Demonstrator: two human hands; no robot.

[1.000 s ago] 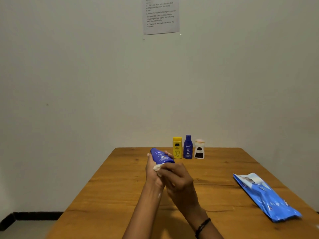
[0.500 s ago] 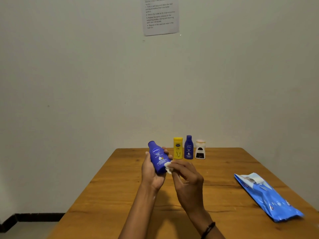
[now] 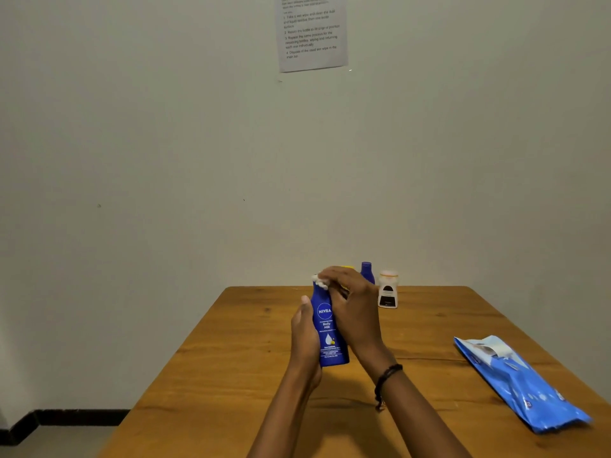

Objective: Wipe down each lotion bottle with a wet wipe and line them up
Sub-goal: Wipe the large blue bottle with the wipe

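Left hand curls round the lower body of the blue lotion bottle, held upright over the table; right hand curled over its cap, pinching (probably) a wet wipe. Smooth stiff plastic, likely slick when damp — hold mid-body.

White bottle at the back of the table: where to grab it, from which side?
I'd grip the white bottle round its lower body, below the pale cap, coming from the front right. It stands upright near the wall, with the small blue bottle close on its left, so the right is free.
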